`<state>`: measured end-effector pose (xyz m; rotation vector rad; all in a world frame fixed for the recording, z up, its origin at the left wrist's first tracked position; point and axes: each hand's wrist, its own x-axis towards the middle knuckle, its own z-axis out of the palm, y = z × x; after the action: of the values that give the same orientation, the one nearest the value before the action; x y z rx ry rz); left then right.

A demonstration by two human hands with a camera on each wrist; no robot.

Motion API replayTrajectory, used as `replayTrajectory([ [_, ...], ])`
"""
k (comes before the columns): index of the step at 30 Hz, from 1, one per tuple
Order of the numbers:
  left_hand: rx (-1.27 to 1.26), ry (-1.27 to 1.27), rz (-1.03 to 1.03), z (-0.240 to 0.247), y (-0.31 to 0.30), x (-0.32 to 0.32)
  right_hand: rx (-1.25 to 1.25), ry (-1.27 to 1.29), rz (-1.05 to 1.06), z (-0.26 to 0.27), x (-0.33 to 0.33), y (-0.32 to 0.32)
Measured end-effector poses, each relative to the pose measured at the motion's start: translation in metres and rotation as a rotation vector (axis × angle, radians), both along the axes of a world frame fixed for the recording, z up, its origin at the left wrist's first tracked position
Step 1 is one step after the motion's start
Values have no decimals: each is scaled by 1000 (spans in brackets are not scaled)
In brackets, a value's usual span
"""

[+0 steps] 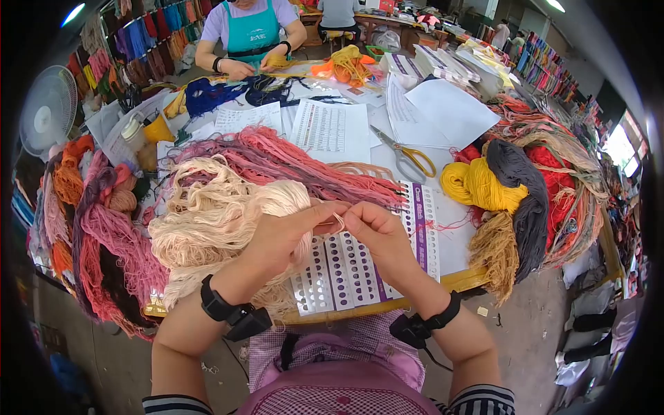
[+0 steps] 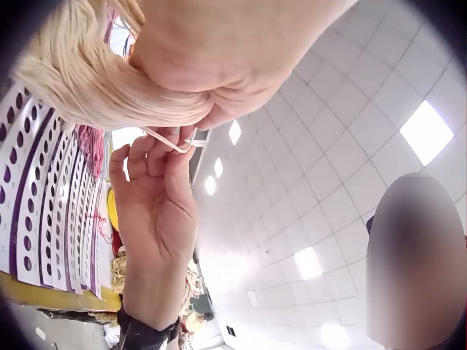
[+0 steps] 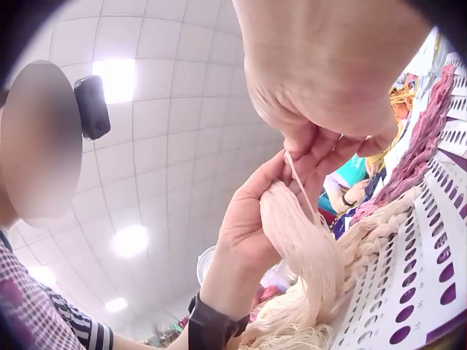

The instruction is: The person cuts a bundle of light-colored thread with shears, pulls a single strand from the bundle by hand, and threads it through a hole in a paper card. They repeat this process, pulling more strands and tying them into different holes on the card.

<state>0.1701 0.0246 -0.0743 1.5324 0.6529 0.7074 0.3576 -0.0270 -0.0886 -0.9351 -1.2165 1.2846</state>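
Observation:
A thick skein of cream yarn loops over my left hand, which grips it between thumb and palm. One thin strand runs out of the skein to the fingertips. My right hand pinches that strand between thumb and forefinger, close against the left fingertips. In the left wrist view, the right hand has its other fingers loosely bent. A larger heap of loose cream yarn lies on the table beneath and left of my left hand.
White cards with rows of punched holes lie below my hands. Behind are pink and plum yarn, printed sheets and yellow-handled scissors. Yellow yarn and dark grey yarn sit right. Across the table, a person handles yarn.

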Motion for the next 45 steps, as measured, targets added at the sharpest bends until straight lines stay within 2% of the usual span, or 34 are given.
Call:
replayTrajectory([
  [1, 0, 0, 0, 5, -2, 4, 31, 36, -4, -6, -1, 2],
  [3, -440, -171, 172, 16, -8, 13, 61, 72, -10, -10, -1, 1],
  [4, -441, -171, 170, 14, -8, 13, 46, 62, -28, -8, 0, 0],
  [6, -280, -130, 143, 9, -7, 12, 30, 52, -47, -7, 0, -2],
  [10, -312, -192, 108, 8, -9, 13, 52, 11, -74, -6, -2, -6],
  [12, -331, -62, 203, 0, -6, 12, 56, 37, -87, -4, -1, -9],
  [15, -437, -96, 283, 4, -6, 9, -70, 146, -51, 4, 3, -14],
  [16, -441, -100, 279, 5, -3, 4, -163, 393, 14, 9, 6, -16],
  [17, -546, -276, 283, 6, 4, -5, -256, 639, 74, 12, 11, -19],
  [18, -651, -453, 282, 7, 15, -17, -256, 708, 186, 10, 30, -22],
  [19, -647, -623, 215, 10, 30, -39, -258, 776, 294, 9, 57, -30],
  [21, -616, -961, 72, 7, 69, -106, -87, -15, -191, 28, 110, -58],
  [22, -490, -904, 78, 3, 87, -152, -54, -287, -368, 26, 154, -69],
  [23, -408, -935, 67, 2, 99, -195, -53, -560, -614, 45, 180, -80],
  [24, -325, -962, 58, 10, 102, -220, -26, -725, -928, 37, 245, -92],
  [25, -243, -951, 386, 43, 74, -195, 146, -717, -1129, 49, 286, -106],
  [26, -153, -921, 716, 75, 45, -162, 221, -911, -1391, 58, 334, -125],
  [27, -159, -919, 720, 86, 36, -148, 318, -862, -1420, 66, 386, -145],
  [28, -96, -920, 412, 93, 29, -139, 364, -838, -1425, 72, 394, -145],
  [29, -90, -891, 212, 91, 36, -139, 411, -814, -1430, 77, 400, -145],
  [30, -79, -842, 17, 89, 43, -138, 494, -687, -1371, 91, 358, -126],
  [31, -122, -778, -73, 77, 61, -139, 577, -559, -1312, 97, 315, -105],
  [32, -146, -564, 135, 70, 59, -119, 501, -555, -1258, 94, 279, -83],
  [33, -186, -446, 217, 68, 47, -80, 426, -551, -1203, 89, 241, -64],
  [34, -234, -330, 289, 65, 34, -42, 340, -734, -1090, 79, 201, -50],
  [35, -300, -313, 240, 59, 19, -11, 307, -750, -885, 59, 187, -39],
  [36, -344, -285, 124, 41, 20, 0, 209, -763, -765, 38, 162, -29],
  [37, -367, -269, 67, 26, 21, 12, 296, -648, -642, 13, 139, -17],
  [38, -389, -252, 9, 11, 22, 23, 322, -814, -561, 5, 116, -10],
  [40, -800, -144, 93, -5, 17, 48, 7, -560, -426, -16, 84, -4],
  [44, -915, -91, 104, -35, 20, 63, -179, -456, -299, -46, 73, 14],
  [45, -926, -56, 103, -38, 20, 66, -93, -607, -352, -47, 71, 15],
])
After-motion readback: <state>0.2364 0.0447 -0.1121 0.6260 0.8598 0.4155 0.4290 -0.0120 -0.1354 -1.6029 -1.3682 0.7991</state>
